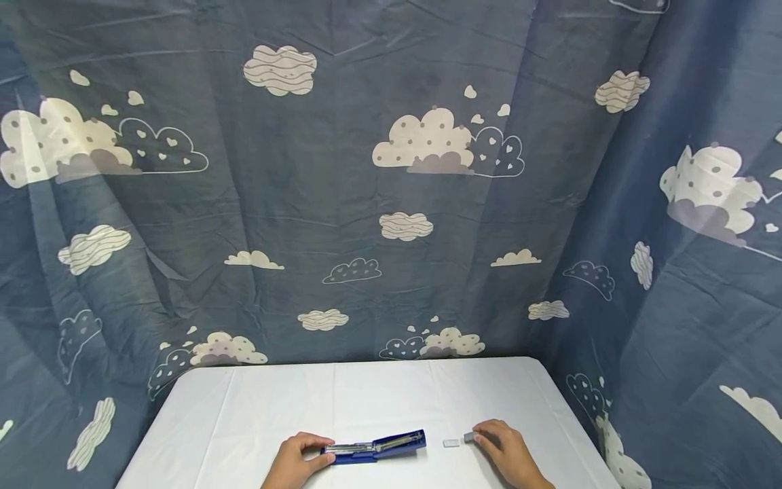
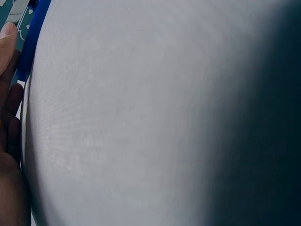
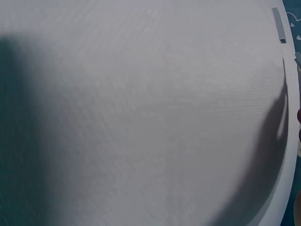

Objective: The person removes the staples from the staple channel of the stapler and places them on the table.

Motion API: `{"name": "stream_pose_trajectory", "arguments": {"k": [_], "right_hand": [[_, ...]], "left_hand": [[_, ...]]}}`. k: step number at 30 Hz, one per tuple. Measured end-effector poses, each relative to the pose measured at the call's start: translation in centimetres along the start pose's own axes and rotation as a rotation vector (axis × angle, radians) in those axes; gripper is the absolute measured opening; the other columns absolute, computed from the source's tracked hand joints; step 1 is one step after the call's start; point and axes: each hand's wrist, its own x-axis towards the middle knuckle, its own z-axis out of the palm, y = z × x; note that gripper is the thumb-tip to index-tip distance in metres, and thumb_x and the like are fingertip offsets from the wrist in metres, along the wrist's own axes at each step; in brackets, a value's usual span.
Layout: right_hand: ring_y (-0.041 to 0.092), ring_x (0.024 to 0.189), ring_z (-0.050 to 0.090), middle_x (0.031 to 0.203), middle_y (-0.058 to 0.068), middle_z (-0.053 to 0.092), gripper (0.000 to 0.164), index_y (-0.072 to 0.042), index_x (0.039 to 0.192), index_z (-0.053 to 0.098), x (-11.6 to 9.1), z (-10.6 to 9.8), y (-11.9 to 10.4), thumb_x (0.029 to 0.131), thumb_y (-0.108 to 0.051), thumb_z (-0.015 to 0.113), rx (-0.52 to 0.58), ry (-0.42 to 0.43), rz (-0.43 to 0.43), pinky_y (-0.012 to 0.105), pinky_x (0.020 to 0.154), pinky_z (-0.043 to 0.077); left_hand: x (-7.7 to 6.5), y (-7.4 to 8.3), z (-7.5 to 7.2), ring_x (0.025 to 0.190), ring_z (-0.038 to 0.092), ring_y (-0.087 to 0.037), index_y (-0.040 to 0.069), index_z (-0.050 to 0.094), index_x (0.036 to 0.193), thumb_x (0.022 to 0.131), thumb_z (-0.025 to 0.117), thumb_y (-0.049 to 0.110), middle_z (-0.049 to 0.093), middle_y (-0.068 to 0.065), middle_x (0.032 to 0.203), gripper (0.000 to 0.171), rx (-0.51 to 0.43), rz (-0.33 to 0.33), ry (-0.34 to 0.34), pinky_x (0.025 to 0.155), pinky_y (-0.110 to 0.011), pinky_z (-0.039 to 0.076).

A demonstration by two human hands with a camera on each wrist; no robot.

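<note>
A blue stapler lies opened out on the white table, its metal channel showing and its top part swung over to the right. My left hand grips its left end between thumb and fingers. Only the blue edge of the stapler and part of the left hand show in the left wrist view. Over the table's right half, my right hand pinches a small grey strip of staples. Just left of it a second grey staple strip lies on the table, also seen in the right wrist view.
A white cloth-covered table extends beneath both hands. Behind it and along both sides hangs a dark blue curtain with white clouds.
</note>
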Motion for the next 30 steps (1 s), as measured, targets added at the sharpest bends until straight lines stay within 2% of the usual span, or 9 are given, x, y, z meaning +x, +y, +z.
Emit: {"name": "stream_pose_trajectory", "arguments": {"k": [3, 14, 21, 27, 30], "right_hand": [[0.022, 0.113, 0.069, 0.106, -0.011, 0.073, 0.008, -0.025, 0.102, 0.076, -0.1, 0.4, 0.3, 0.094, -0.022, 0.075, 0.019, -0.014, 0.03, 0.043, 0.103, 0.053], [0.019, 0.108, 0.068, 0.104, -0.013, 0.072, 0.011, -0.027, 0.101, 0.076, 0.0, 0.9, 1.3, 0.092, -0.021, 0.077, 0.004, -0.022, -0.003, 0.043, 0.098, 0.055], [0.016, 0.106, 0.065, 0.104, -0.013, 0.066, 0.006, -0.028, 0.099, 0.076, 0.2, 0.3, 1.3, 0.093, -0.025, 0.075, -0.054, -0.097, -0.017, 0.045, 0.1, 0.054], [0.01, 0.102, 0.061, 0.104, -0.014, 0.063, 0.008, -0.025, 0.101, 0.079, 0.1, 0.0, 1.5, 0.094, -0.027, 0.075, -0.137, -0.118, -0.089, 0.037, 0.092, 0.058], [0.008, 0.101, 0.06, 0.103, -0.015, 0.063, 0.011, -0.023, 0.102, 0.08, 0.2, 0.1, 1.5, 0.094, -0.028, 0.075, -0.17, -0.119, -0.092, 0.035, 0.091, 0.058]], "left_hand": [[0.0, 0.0, 0.0, 0.101, 0.066, -0.013, 0.023, 0.081, 0.104, 0.083, 0.086, 0.039, 0.075, 0.008, 0.104, 0.027, -0.001, -0.002, -0.008, 0.09, -0.026, 0.052], [0.1, -0.4, 0.1, 0.099, 0.066, -0.009, 0.024, 0.081, 0.104, 0.083, 0.086, 0.04, 0.075, 0.009, 0.102, 0.027, 0.006, 0.027, -0.01, 0.088, -0.026, 0.053], [0.1, -0.3, 0.0, 0.099, 0.066, -0.01, 0.024, 0.081, 0.103, 0.082, 0.087, 0.039, 0.075, 0.009, 0.102, 0.027, -0.002, 0.016, -0.002, 0.088, -0.026, 0.053], [0.0, -0.1, 0.0, 0.099, 0.066, -0.01, 0.023, 0.081, 0.104, 0.082, 0.087, 0.039, 0.075, 0.008, 0.102, 0.027, -0.011, 0.009, -0.009, 0.087, -0.026, 0.053], [0.1, -0.2, 0.1, 0.098, 0.066, -0.008, 0.023, 0.081, 0.104, 0.082, 0.086, 0.04, 0.075, 0.009, 0.102, 0.028, -0.004, 0.009, -0.002, 0.087, -0.025, 0.053]]}}
